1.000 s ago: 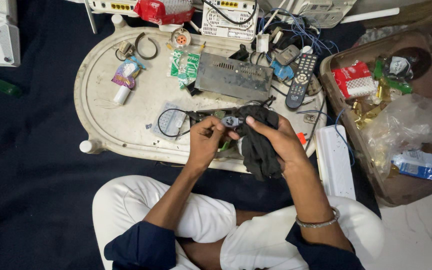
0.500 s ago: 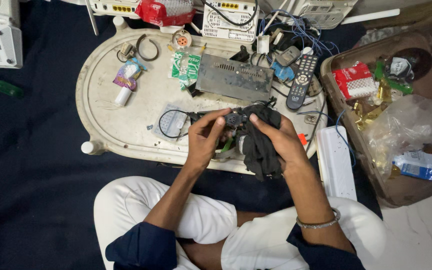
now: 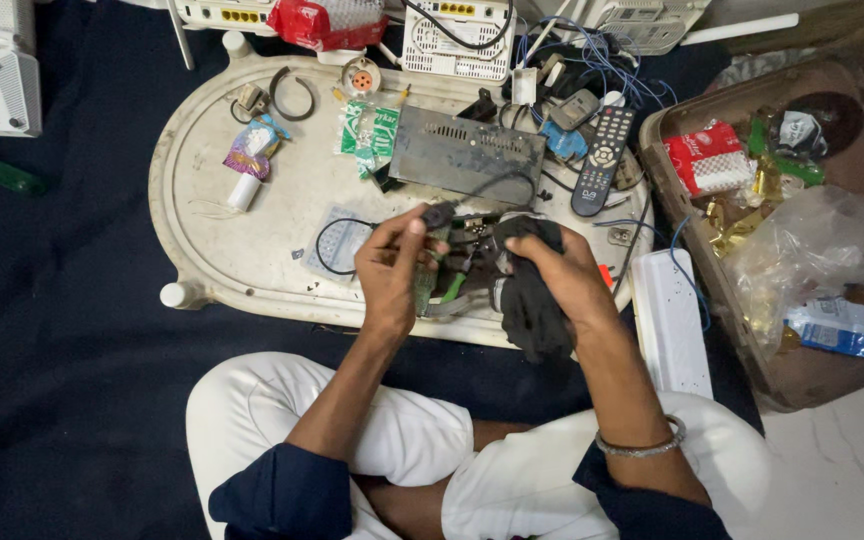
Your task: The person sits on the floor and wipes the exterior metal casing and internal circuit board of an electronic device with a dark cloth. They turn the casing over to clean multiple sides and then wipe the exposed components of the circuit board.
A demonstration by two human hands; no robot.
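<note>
**Two hands on a small gadget over a cluttered white tray**

A green-and-white sachet [image 3: 370, 132] lies near the tray's far edge, beside a flat grey metal box [image 3: 464, 155]. A purple-and-blue wrapper [image 3: 252, 148] sits to its left, touching a small white tube [image 3: 243, 192]. In the brown case [image 3: 802, 370] on the right lie a red-and-white packet [image 3: 709, 158], a crumpled clear plastic bag [image 3: 817, 250] and a blue-and-white pouch [image 3: 834, 327].

The oval white tray [image 3: 212, 250] rests on a dark blue cloth [image 3: 62, 330]; pale marbled floor shows at the lower right corner. A black remote [image 3: 600, 160] lies beside the box, and a white power strip [image 3: 670, 322] runs along the tray's right end.

The left hand [image 3: 392, 272] pinches a small dark plug [image 3: 440, 214] in a closed grip. The right hand [image 3: 567, 275] closes its grip on a black cloth [image 3: 532, 310], pressed to a small dark gadget [image 3: 474, 242] between the hands, above the tray's near edge. The gadget's shape is hard to make out; white devices at the top are cut off.
</note>
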